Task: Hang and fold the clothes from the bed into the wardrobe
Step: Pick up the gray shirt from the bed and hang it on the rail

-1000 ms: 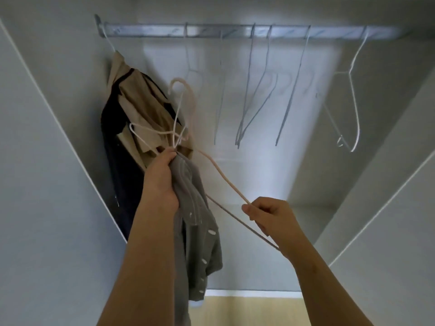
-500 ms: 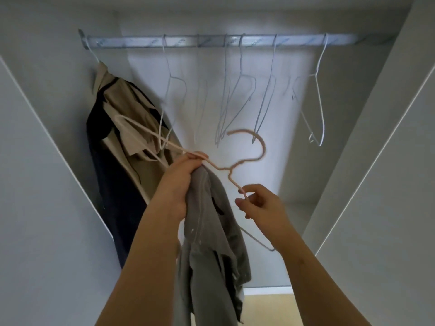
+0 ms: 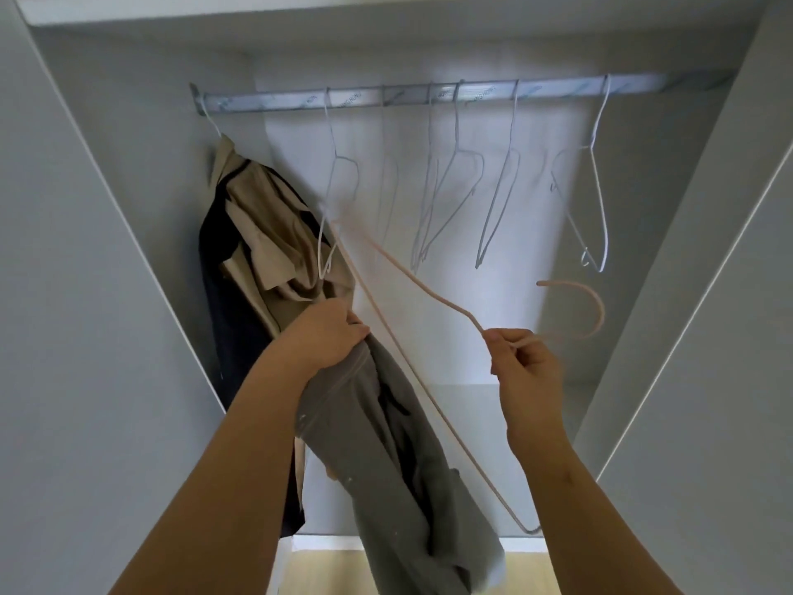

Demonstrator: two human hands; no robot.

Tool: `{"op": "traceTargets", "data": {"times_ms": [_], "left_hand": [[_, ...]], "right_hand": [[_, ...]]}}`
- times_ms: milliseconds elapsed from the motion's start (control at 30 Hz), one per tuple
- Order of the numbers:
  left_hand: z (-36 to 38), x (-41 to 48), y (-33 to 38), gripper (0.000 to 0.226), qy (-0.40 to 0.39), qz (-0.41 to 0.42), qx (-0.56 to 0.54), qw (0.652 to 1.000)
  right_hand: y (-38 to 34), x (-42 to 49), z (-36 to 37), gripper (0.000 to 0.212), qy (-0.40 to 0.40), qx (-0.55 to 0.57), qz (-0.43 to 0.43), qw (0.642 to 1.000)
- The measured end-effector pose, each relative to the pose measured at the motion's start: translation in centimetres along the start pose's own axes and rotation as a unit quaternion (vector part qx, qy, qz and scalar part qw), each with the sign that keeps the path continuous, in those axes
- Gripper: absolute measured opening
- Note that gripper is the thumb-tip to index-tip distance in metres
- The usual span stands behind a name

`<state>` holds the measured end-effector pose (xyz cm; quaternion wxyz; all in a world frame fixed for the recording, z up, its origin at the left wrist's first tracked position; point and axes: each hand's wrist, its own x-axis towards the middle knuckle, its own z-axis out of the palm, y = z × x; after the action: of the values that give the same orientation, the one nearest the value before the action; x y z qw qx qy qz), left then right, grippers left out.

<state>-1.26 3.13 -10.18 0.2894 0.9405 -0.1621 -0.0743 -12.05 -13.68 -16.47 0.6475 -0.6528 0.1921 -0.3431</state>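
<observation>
Below the wardrobe rail (image 3: pixel 429 97), left hand (image 3: pixel 326 337) clutches the bunched grey garment (image 3: pixel 399 461), right hand (image 3: pixel 530 371) pinches the pink hanger (image 3: pixel 412 275) at its neck; its far tip sits by a hung white hanger (image 3: pixel 334 152), could snag there, or twist in the thin pinch

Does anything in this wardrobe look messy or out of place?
Yes. At the left end of the rail, the beige shirt hangs bunched and twisted over a dark garment, not flat. The right hand holds the pink hanger, the left hand the grey garment, not yet hung.
</observation>
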Motion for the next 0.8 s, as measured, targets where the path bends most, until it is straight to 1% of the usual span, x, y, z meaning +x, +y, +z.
{"op": "traceTargets", "data": {"times_ms": [67, 133, 200, 267, 433, 533, 633, 767, 800], "left_hand": [[-0.3, 0.2, -0.5, 0.020, 0.031, -0.006, 0.038, 0.999], [-0.4, 0.3, -1.2, 0.019, 0.073, -0.008, 0.043, 0.996], [-0.5, 0.4, -2.0, 0.018, 0.109, -0.008, 0.019, 0.994], [-0.7, 0.4, -3.0, 0.018, 0.127, -0.016, -0.007, 0.992], [-2.0, 0.6, -5.2, 0.013, 0.206, -0.013, -0.030, 0.978], [-3.1, 0.8, -5.7, 0.018, 0.260, -0.028, -0.075, 0.962], [-4.1, 1.1, -6.1, 0.020, 0.297, -0.042, -0.099, 0.949], [-5.2, 1.3, -6.7, 0.015, 0.321, -0.077, -0.233, 0.915], [-5.3, 1.3, -6.8, 0.017, 0.312, -0.072, -0.248, 0.914]], "right_hand": [[0.1, -0.1, -0.2, 0.020, 0.009, 0.006, 0.011, 1.000], [0.1, -0.4, -0.3, 0.022, 0.008, 0.014, 0.019, 1.000], [0.0, -0.6, -0.4, 0.024, -0.005, 0.020, 0.019, 1.000], [-0.2, -0.9, -0.6, 0.023, -0.021, 0.024, 0.015, 0.999], [-0.3, -1.3, -1.2, 0.026, -0.041, 0.032, 0.028, 0.998], [-0.2, -1.5, -1.0, 0.027, -0.046, 0.021, 0.042, 0.998], [-0.2, -1.5, -0.7, 0.031, -0.035, 0.011, 0.059, 0.998], [-0.3, -1.7, -0.3, 0.033, -0.033, -0.008, 0.061, 0.998], [-0.3, -1.7, -0.2, 0.032, -0.033, -0.013, 0.062, 0.997]]}}
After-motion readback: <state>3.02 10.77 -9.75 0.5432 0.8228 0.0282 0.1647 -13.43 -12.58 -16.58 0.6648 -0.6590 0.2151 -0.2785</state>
